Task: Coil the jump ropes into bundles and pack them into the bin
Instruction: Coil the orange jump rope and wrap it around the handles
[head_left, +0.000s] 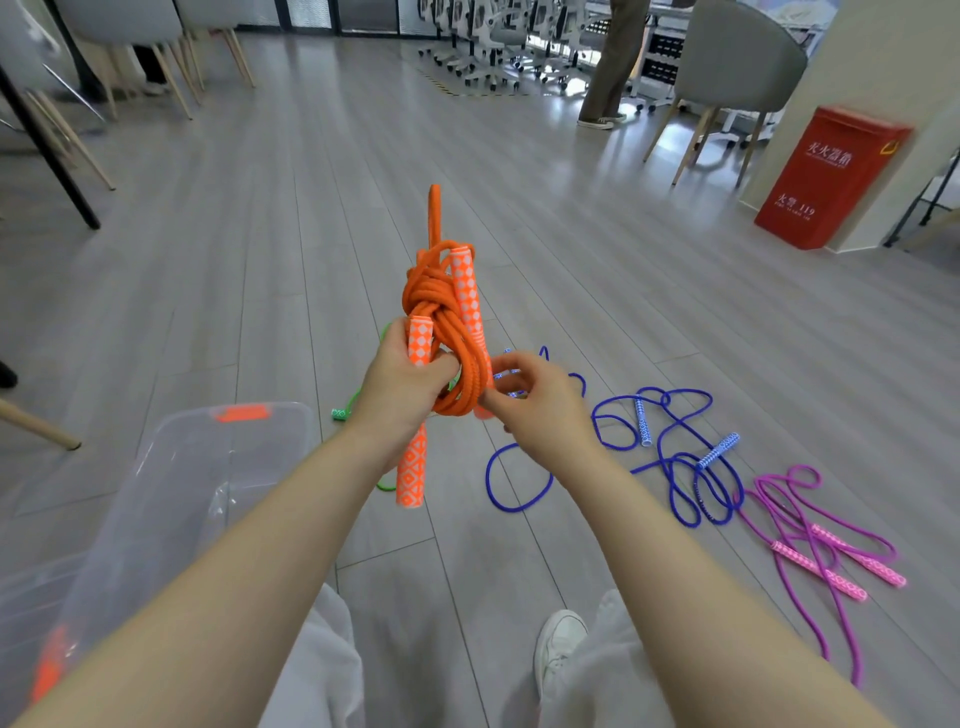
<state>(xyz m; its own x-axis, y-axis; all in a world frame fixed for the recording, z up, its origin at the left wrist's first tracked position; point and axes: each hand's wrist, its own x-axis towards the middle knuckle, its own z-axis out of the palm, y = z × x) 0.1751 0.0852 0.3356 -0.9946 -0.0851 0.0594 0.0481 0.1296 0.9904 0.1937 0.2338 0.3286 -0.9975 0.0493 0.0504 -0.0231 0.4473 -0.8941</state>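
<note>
At six o'clock, nearest the camera, pale trouser legs and one white sneaker (558, 644) stand on grey wood-look plank floor (260, 249). At eight o'clock a clear plastic bin (171, 478) with orange latches sits on the floor just beside the left forearm. In mid-frame the left hand (402, 387) is clamped round one orange-and-white patterned handle and the gathered loops of the orange jump rope (441, 312), held up off the floor, its cord knotted into a bundle with a doubled loop standing up at twelve o'clock. The right hand (537, 400) pinches the rope's lower loops and the foot of the second handle with curled fingers. Behind the left hand a green jump rope (347, 408) peeks out on the floor. At three to four o'clock a blue jump rope (670, 457) lies loosely sprawled, and a pink-purple jump rope (821, 540) lies beside it at four o'clock, their cords overlapping. Farther off at two o'clock a red fire-extinguisher box (831, 176) stands against a pale pillar. At one o'clock are a grey chair (737, 62) and a standing person's legs (610, 67); white office chairs line the far wall, and wooden-legged chairs sit at eleven o'clock.
</note>
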